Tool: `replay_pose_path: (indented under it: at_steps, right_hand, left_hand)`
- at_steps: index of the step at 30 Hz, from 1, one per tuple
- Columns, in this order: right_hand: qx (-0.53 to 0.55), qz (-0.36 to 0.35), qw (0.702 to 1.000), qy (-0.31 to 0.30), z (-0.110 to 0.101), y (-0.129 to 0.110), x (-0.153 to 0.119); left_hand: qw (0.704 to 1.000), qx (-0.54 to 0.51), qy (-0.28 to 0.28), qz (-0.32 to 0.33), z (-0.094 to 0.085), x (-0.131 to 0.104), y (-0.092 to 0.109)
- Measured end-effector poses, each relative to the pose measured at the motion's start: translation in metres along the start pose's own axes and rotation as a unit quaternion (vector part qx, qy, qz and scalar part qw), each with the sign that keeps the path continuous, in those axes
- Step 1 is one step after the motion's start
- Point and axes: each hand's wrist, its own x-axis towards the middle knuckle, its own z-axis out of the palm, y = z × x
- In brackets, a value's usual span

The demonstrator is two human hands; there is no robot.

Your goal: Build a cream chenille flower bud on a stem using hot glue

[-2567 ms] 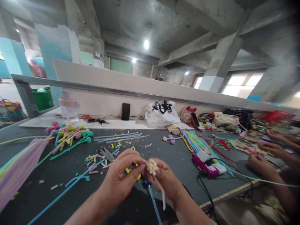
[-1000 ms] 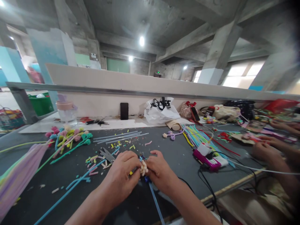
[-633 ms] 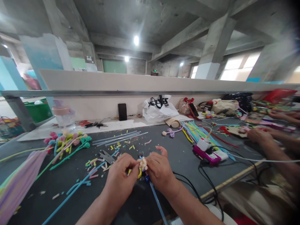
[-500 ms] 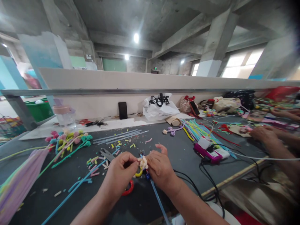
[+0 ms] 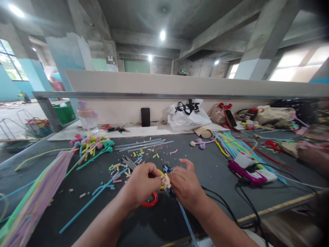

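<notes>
Between my two hands is a small cream fluffy piece (image 5: 166,181), pinched from both sides. My left hand (image 5: 144,180) has its thumb and forefinger closed on the piece's left side. On its right side, my right hand (image 5: 186,183) grips it, one finger raised. Scissors with grey blades (image 5: 129,162) and a red handle (image 5: 150,200) lie partly under my left hand. Something dark blue and shiny sits behind the cream piece, mostly hidden. A pale blue stick (image 5: 187,222) runs from beneath my right hand towards the front edge.
Colourful fluffy stems (image 5: 92,147) and a pastel bundle (image 5: 41,199) lie left. Cut bits surround the scissors. A phone (image 5: 145,117) and white bag (image 5: 189,115) stand behind. A purple power strip (image 5: 246,172) with black cables lies right, near another person's blurred hand (image 5: 312,154).
The view has swung left, so the table's contents appear farther right. My hands still hold the cream piece between them.
</notes>
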Motion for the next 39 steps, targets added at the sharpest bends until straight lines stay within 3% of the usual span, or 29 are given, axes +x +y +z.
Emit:
replay_pose_path:
  at_steps: [4, 8, 12, 15, 24, 29, 39]
  right_hand:
    - [0.011, 0.006, 1.0, -0.009, 0.001, 0.003, 0.0]
    - [0.07, 0.026, 0.996, -0.058, -0.005, 0.013, 0.0]
    - [0.18, 0.057, 0.975, -0.118, -0.013, 0.019, 0.0]
    - [0.211, 0.069, 0.964, -0.145, -0.015, 0.016, 0.001]
    - [0.281, 0.074, 0.938, -0.189, -0.019, 0.012, 0.007]
    - [0.242, 0.059, 0.953, -0.171, -0.018, 0.016, 0.002]
    - [0.189, 0.031, 0.966, -0.173, -0.015, 0.016, 0.003]
  left_hand:
    - [0.999, 0.028, 0.002, 0.019, 0.0, 0.0, 0.0]
    - [0.998, 0.004, -0.044, 0.037, -0.007, 0.002, -0.001]
    - [0.985, 0.014, -0.012, 0.173, -0.012, -0.001, 0.002]
    - [0.972, 0.028, -0.041, 0.23, -0.01, -0.004, 0.005]
    - [0.967, 0.077, -0.086, 0.227, -0.011, -0.009, 0.008]
    - [0.968, 0.138, -0.064, 0.202, -0.011, -0.01, 0.006]
    - [0.951, 0.191, -0.041, 0.238, -0.01, -0.009, -0.001]
